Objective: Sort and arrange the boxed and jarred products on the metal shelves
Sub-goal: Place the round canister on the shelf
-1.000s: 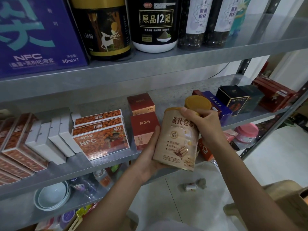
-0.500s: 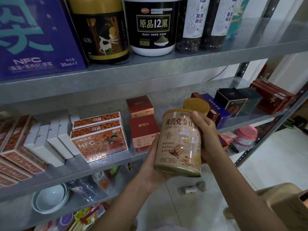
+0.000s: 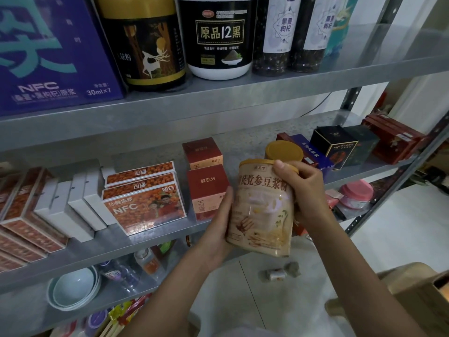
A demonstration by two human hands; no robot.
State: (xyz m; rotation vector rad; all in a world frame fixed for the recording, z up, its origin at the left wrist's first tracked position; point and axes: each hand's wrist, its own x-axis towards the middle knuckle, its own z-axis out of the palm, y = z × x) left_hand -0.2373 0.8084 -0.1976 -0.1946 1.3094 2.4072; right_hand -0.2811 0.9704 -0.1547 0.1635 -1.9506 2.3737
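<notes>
You hold the beige tin (image 3: 263, 210) upright at centre frame, in front of the middle shelf (image 3: 145, 242). Your left hand (image 3: 218, 229) cups its lower left side, thumb lying up the wall. Your right hand (image 3: 306, 188) wraps the upper right, thumb on the lid rim. A yellow-lidded tin (image 3: 283, 150) stands just behind it.

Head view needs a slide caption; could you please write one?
Left hand and right hand hold a beige yellow-lidded cylindrical tin before a grey metal shelf.
</notes>
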